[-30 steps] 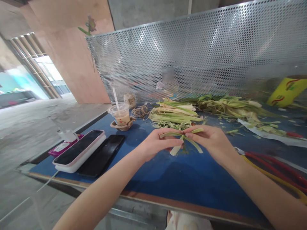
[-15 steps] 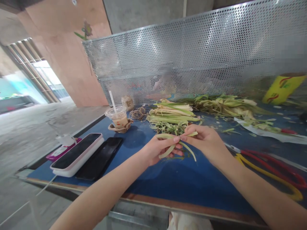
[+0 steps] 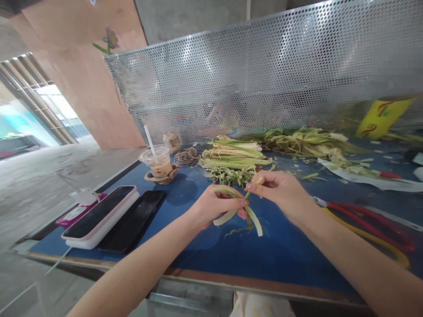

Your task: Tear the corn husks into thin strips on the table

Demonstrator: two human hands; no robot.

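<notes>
Both hands meet above the blue table (image 3: 264, 255) at its middle. My left hand (image 3: 214, 207) is closed around a looped pale green leaf strip (image 3: 228, 215) whose ends hang down below the fingers. My right hand (image 3: 280, 191) pinches the strip's upper end between thumb and forefinger, right next to the left fingertips. A neat bundle of cut green stalks (image 3: 234, 157) lies just beyond the hands, with small green trimmings (image 3: 231, 176) in front of it.
Two phones (image 3: 99, 215) lie at the left, a lidded drink cup with a straw (image 3: 158, 160) and a coil of twine (image 3: 187, 155) behind them. Red and yellow handled shears (image 3: 363, 224) lie at the right. Loose leaves (image 3: 307, 143) pile before a perforated metal screen (image 3: 264, 75).
The strip's crossed ends have bent into a loop in my left hand, and its tails have swung downward. My right hand has shifted to pinch the upper end.
</notes>
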